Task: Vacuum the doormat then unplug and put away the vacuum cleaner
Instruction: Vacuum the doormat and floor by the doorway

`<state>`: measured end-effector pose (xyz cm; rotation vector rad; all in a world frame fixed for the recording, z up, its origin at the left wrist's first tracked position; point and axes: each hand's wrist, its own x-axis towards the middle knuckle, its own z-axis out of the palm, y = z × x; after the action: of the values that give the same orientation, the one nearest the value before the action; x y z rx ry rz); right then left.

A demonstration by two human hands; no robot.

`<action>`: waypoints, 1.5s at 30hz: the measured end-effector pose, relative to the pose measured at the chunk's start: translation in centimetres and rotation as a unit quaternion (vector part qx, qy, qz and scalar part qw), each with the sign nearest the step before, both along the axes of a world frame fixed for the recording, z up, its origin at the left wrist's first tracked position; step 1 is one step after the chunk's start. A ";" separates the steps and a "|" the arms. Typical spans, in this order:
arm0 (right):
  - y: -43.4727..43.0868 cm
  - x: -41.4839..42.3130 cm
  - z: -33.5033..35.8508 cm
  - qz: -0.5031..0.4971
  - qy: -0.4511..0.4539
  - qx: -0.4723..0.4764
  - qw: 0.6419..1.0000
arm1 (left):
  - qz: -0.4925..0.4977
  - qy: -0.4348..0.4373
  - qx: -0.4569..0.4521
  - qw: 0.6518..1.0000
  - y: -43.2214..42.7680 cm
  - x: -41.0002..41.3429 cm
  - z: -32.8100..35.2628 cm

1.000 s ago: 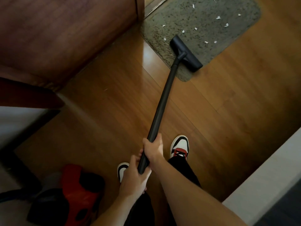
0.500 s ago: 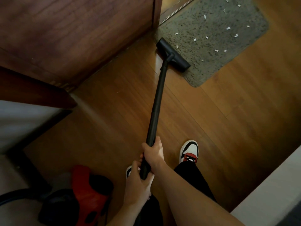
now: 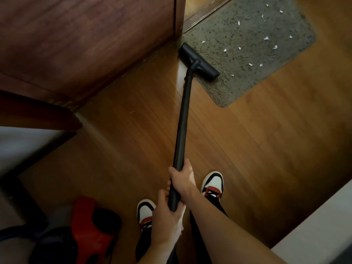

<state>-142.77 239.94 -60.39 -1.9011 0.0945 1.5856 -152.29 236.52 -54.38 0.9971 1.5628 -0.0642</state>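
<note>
A grey speckled doormat (image 3: 247, 52) lies on the wood floor at the upper right, with several white paper scraps on it. The black floor nozzle (image 3: 198, 61) of the vacuum sits on the mat's near left edge, close to the wooden door. A long black wand (image 3: 182, 121) runs from the nozzle down to me. My right hand (image 3: 182, 178) grips the wand higher up; my left hand (image 3: 167, 218) grips its lower end just behind. The red and black vacuum cleaner body (image 3: 89, 231) stands on the floor at the lower left.
A dark wooden door or cabinet panel (image 3: 85, 44) fills the upper left, its corner next to the mat. My two white, black and red shoes (image 3: 213, 185) stand on the floor below the hands. A pale ledge (image 3: 323, 225) crosses the lower right corner.
The nozzle has swept left across the mat's near edge, from its near corner toward the door. Both hands keep the same grip on the wand.
</note>
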 end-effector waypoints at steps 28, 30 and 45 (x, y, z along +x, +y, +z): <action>8.8 13.1 -1.0 0.008 0.030 0.035 0.999 | 0.060 -0.027 0.046 0.997 7.2 13.0 -2.1; 9.3 13.7 -0.9 0.010 0.028 0.037 0.999 | 0.055 -0.024 0.049 0.997 7.6 13.5 -2.2; 4.9 6.1 0.5 -0.021 0.048 0.017 0.998 | -0.003 0.003 0.059 0.998 4.1 5.8 0.1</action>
<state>-136.63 244.87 -59.90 -1.7849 0.1466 1.6406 -146.50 240.65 -54.32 1.0953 1.5829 0.0224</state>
